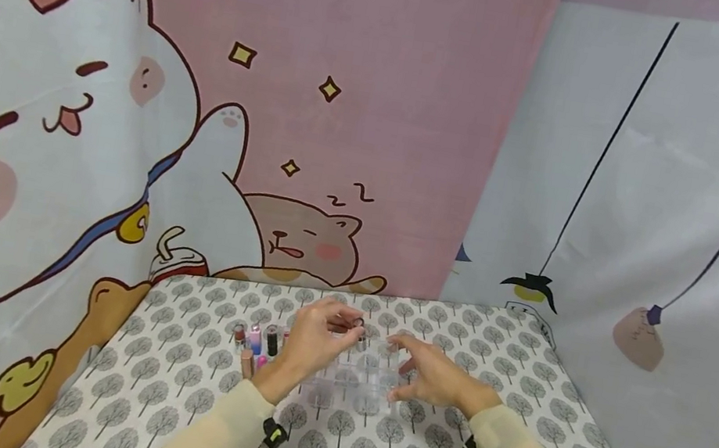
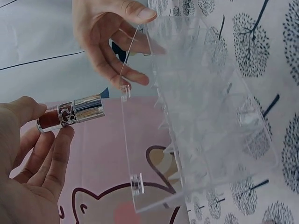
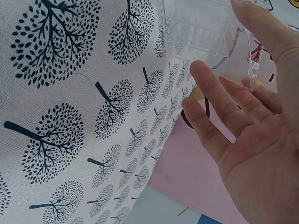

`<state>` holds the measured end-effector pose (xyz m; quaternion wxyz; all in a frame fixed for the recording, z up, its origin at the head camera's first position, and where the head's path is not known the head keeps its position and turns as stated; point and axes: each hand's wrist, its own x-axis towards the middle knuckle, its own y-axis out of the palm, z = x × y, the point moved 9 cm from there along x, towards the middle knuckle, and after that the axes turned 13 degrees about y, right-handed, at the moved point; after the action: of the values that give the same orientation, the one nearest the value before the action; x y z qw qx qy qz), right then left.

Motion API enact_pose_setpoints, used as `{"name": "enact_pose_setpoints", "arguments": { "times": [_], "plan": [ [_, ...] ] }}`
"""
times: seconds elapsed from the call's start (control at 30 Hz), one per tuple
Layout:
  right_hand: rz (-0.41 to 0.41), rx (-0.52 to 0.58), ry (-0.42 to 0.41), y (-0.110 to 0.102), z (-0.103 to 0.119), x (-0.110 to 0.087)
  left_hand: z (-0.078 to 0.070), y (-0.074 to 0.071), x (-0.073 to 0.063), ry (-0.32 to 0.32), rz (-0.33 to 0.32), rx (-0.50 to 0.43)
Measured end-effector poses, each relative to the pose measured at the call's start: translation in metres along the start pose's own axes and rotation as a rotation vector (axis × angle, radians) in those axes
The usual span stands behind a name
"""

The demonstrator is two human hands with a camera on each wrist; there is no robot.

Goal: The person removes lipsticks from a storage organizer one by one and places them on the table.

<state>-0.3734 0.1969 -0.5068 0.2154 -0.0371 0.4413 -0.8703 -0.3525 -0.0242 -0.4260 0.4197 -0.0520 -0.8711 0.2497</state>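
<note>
A clear plastic organizer box (image 1: 342, 389) with compartments sits on the patterned cloth in front of me, its transparent walls also filling the middle of the left wrist view. My left hand (image 1: 317, 337) pinches a lip gloss tube (image 2: 70, 114) between thumb and fingertips. The tube has a reddish-brown body and a shiny silver cap, and is held up beside the box's hinged-looking edge. At the right end of the box, my right hand (image 1: 437, 376) is spread with loosely bent fingers, its fingertips right at the clear wall (image 3: 205, 39).
Left of the box stand several lipsticks and lip tubes, among them a black one (image 1: 272, 340), a pink-and-blue one (image 1: 255, 339) and a copper-coloured one (image 1: 246, 364). A tree-print cloth (image 1: 162, 381) covers the table. Cartoon-printed curtains (image 1: 386, 62) hang behind and beside it.
</note>
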Motion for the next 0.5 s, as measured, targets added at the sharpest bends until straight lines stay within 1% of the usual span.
{"name": "enact_pose_setpoints", "arguments": {
  "times": [0.13, 0.3, 0.47, 0.5],
  "plan": [
    [0.0, 0.007, 0.004, -0.004, -0.001, -0.002, 0.0, -0.009, 0.0, 0.01, -0.004, -0.002],
    [0.001, 0.01, -0.002, -0.004, -0.003, -0.002, 0.007, -0.021, -0.003, -0.001, -0.009, 0.006],
    [-0.029, -0.051, -0.034, -0.002, 0.0, -0.001, 0.012, -0.038, -0.011, 0.027, -0.034, 0.053],
    [-0.036, -0.061, -0.04, -0.002, 0.001, -0.001, 0.013, -0.041, -0.013, 0.024, -0.038, 0.06]
  ]
}}
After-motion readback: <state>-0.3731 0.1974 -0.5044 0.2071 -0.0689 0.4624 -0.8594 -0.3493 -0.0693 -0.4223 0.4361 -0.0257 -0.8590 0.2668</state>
